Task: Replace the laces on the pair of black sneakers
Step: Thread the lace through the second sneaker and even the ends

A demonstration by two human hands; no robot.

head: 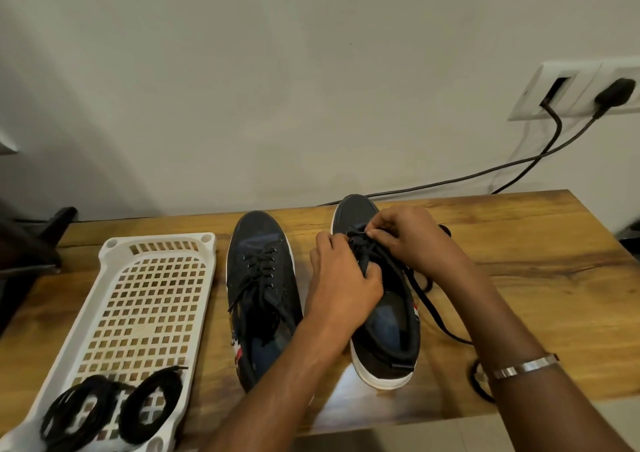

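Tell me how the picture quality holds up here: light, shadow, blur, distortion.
Head view: soft, even indoor light, no harsh glare; faint shadows of the cables on the wall; wide-angle bending tilts the wall socket and splays the white tray; the hands on the right sneaker are slightly soft, and fine lace detail is lost.

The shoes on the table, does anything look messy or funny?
A little. The right sneaker has its black lace trailing loose over the table toward the near edge, while both hands work at its eyelets. The left sneaker lies with untied ends flopped over it. Nothing looks broken or spilled.
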